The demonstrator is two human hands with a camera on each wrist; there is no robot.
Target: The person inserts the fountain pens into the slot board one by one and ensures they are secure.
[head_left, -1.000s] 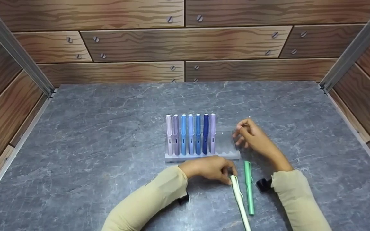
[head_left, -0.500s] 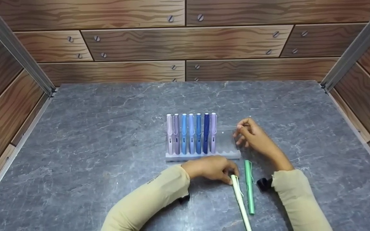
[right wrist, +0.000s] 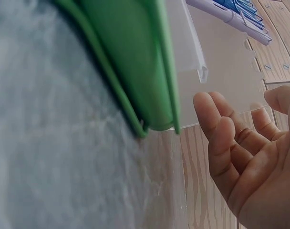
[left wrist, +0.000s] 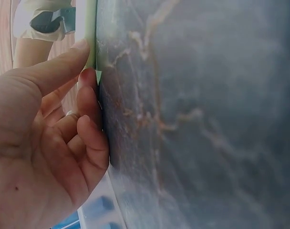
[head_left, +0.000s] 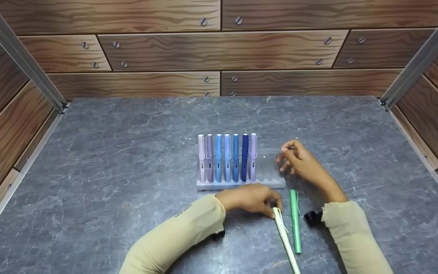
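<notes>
A clear pen stand [head_left: 270, 184] holds a row of upright pens [head_left: 227, 158] in lilac, purple and blue; slots at its right end hold no pen. My left hand [head_left: 251, 198] is in front of it, thumb and index finger pinching the upper end of a pale green pen [head_left: 285, 238] lying on the table. In the left wrist view, the thumb lies along this pen [left wrist: 90, 28]. Beside it lies a green pen [head_left: 295, 224], which looms large in the right wrist view. My right hand [head_left: 297, 160], fingers loosely bent, is at the stand's right edge, fingertips at the clear plate [right wrist: 226, 62].
The grey marbled table [head_left: 127, 152] is enclosed by wood-patterned walls [head_left: 219, 49] with metal corner posts [head_left: 25, 57]. Black wrist devices show under both sleeves [head_left: 177, 228]. Table surface extends left of the stand and behind it.
Both hands keep their places and holds. The whole head view shifts very slightly; the pens and stand stay where they are on the table.
</notes>
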